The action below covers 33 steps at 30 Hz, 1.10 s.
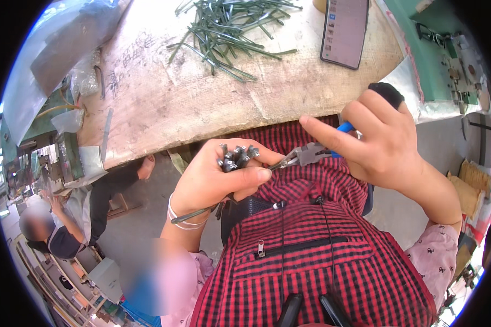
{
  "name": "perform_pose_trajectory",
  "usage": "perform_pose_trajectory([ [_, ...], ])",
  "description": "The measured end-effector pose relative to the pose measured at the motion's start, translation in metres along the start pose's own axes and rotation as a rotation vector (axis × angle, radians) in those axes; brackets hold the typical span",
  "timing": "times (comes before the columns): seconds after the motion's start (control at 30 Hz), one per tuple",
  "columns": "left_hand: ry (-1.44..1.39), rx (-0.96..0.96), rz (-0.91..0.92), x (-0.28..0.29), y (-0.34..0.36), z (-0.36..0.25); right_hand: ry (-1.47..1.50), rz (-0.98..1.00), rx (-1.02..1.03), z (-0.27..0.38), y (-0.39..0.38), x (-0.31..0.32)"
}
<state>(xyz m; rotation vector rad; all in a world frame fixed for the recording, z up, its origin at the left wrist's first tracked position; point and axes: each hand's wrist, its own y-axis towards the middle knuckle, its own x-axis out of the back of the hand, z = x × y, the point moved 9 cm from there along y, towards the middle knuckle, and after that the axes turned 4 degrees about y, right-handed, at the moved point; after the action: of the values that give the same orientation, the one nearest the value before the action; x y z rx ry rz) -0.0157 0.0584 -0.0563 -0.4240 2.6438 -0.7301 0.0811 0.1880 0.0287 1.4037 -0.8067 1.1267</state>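
Observation:
My left hand (210, 177) is closed around a bundle of thin dark green strips (238, 158), which look like short pieces of cable; their shiny ends stick up out of the fist. Between its thumb and forefinger one strip's end points right, toward the jaws of the pliers (310, 154). My right hand (387, 141) grips these pliers by their blue handles, with the forefinger stretched out along them. The jaws touch or nearly touch the strip's end; whether they bite on it is too small to tell. A black cover (386, 95) sits on part of the right hand.
A loose pile of the same green strips (229, 32) lies on the worn wooden table (147, 114). A phone (345, 35) rests at the table's right. Green machinery (447, 54) stands far right, plastic bags (65, 49) far left. Another person (65, 234) sits at lower left.

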Motion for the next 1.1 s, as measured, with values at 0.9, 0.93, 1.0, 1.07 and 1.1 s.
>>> perform_pose_trajectory([
  [0.9,1.614,-0.626,-0.585,0.127,0.054,-0.082,1.968,0.105,-1.139,0.014,-0.087,-0.132],
  [0.93,1.597,-0.557,-0.633,0.128,0.044,-0.077,2.158,0.05,-1.271,0.02,-0.09,-0.134],
  [1.0,1.53,-0.573,-0.729,0.126,0.032,-0.084,2.349,0.066,-1.395,0.027,-0.096,-0.136],
  [1.07,1.45,-0.56,-0.81,0.131,0.013,-0.088,1.967,0.373,-1.127,0.026,-0.098,-0.131],
  [1.1,1.196,-0.508,-0.817,0.135,0.005,-0.083,1.769,0.501,-0.988,0.027,-0.098,-0.128],
])
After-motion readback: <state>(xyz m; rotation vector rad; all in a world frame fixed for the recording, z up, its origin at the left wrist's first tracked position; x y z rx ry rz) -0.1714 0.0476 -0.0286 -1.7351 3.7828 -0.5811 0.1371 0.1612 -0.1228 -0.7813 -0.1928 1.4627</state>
